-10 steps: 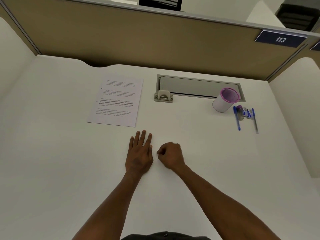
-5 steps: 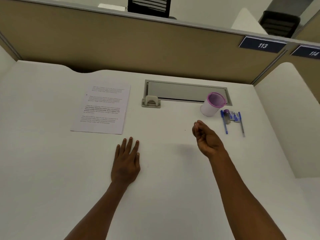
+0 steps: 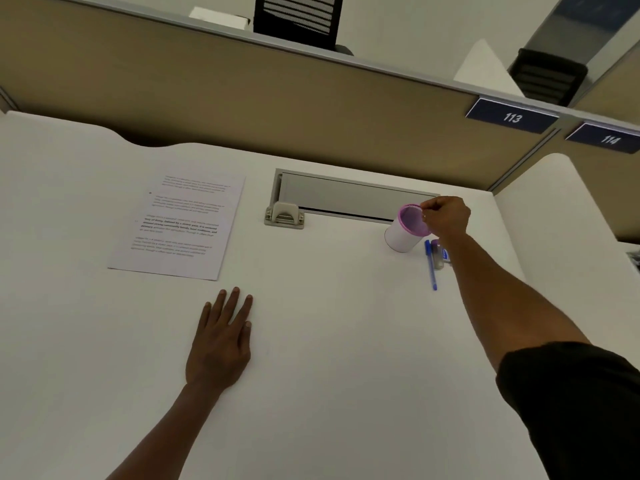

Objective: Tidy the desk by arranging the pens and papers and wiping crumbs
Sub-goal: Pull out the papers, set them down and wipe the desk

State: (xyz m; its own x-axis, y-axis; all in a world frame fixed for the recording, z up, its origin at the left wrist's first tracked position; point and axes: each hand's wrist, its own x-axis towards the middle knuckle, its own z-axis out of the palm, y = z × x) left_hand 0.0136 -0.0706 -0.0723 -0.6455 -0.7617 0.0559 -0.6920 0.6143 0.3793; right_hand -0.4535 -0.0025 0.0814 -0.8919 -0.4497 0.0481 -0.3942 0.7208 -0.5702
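Note:
My right hand point(image 3: 446, 218) hovers over the mouth of a white cup with a pink rim point(image 3: 401, 239) at the back right of the desk. Its fingers are curled, thumb and forefinger tips pressed together by the rim; I see nothing between them. My left hand point(image 3: 221, 344) lies flat on the white desk point(image 3: 329, 341), fingers straight, just below a printed sheet of paper point(image 3: 180, 226). A blue pen point(image 3: 431, 268) lies right of the cup beside a small grey item point(image 3: 439, 254); my right forearm hides whatever else lies there.
A grey cable hatch point(image 3: 346, 197) with a beige latch point(image 3: 284, 216) sits in the desk behind the cup. Tan partition walls point(image 3: 242, 109) close off the back; a white side panel point(image 3: 561, 216) stands at the right.
My right hand rose from the desk beside my left hand and moved back and right to the cup's mouth. The left hand stayed flat on the desk. The view shifted right.

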